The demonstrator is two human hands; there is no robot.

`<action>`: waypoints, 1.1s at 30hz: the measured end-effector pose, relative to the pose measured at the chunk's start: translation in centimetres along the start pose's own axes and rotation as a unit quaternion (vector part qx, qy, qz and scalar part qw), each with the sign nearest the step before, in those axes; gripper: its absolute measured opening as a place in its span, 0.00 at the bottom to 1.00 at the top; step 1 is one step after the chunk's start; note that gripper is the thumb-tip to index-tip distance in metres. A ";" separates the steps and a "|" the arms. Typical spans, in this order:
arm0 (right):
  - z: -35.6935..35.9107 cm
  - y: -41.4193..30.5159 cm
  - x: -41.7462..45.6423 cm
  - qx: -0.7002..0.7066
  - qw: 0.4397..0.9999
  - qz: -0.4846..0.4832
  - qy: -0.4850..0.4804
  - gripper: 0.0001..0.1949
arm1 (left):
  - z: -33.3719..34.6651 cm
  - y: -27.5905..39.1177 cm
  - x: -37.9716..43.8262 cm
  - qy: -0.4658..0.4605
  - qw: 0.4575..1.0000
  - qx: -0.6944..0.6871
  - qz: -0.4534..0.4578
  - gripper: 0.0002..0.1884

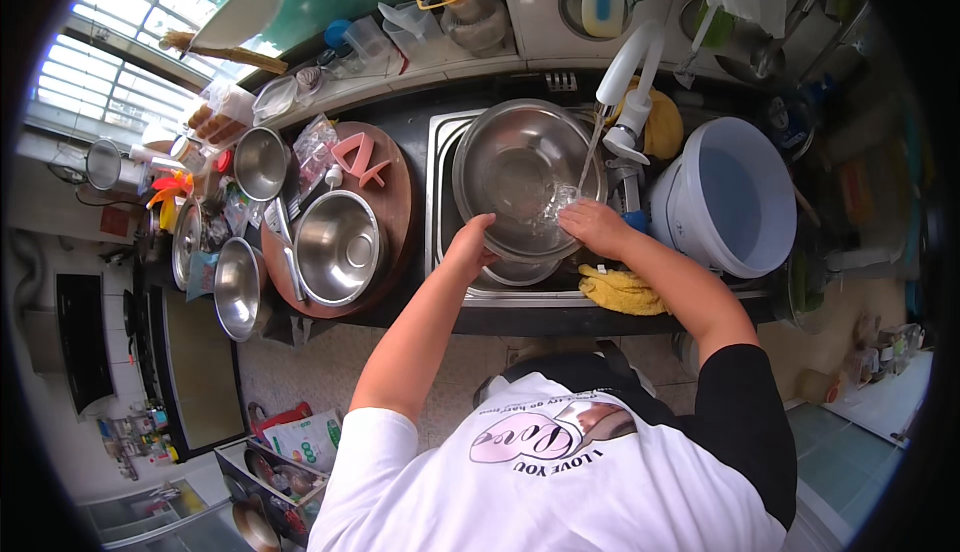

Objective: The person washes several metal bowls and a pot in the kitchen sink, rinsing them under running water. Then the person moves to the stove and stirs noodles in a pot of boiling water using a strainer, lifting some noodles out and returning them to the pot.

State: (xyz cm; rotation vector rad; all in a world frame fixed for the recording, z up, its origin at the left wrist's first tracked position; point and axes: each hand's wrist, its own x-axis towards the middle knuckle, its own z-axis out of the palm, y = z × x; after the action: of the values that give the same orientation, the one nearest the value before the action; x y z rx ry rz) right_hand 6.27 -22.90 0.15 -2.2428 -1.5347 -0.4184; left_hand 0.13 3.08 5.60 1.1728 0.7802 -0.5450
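Note:
A large stainless steel bowl (517,169) is over the sink (525,298), above another metal bowl (523,273) that shows beneath its near edge. My left hand (471,243) grips the large bowl's near left rim, thumb on the inside. My right hand (594,228) is at its right side, fingers at the inner wall under the falling water; whether they grip the rim is unclear. Water runs from the white faucet (622,79) into the bowl and splashes near my right fingers. A yellow cloth (622,291) lies on the sink's front edge, under my right forearm.
A white bucket (675,199) holding water stands right of the sink. On the left, a round wooden board (397,214) carries a steel bowl (337,248) and a pink plastic piece (354,156). More steel bowls stand beyond it. Containers and an orange-capped jug (474,23) line the back ledge.

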 end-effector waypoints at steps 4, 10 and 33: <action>1.3 -4.4 4.0 0.200 0.971 0.131 -0.011 0.11 | 3.6 -4.1 2.0 0.049 0.994 -0.077 0.065 0.16; -0.4 -0.8 2.3 0.135 0.988 0.059 -0.052 0.11 | 2.0 0.1 -2.2 0.055 0.996 -0.033 0.065 0.24; 4.0 0.8 4.9 0.254 0.841 0.302 -0.369 0.11 | 4.9 -4.4 0.2 0.037 0.979 -0.200 0.011 0.42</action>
State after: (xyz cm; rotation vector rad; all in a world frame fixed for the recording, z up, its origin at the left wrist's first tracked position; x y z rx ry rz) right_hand 8.87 -17.22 -1.27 -2.3463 -0.9145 1.0218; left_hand -1.73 -2.99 3.72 0.8298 0.8927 -0.3073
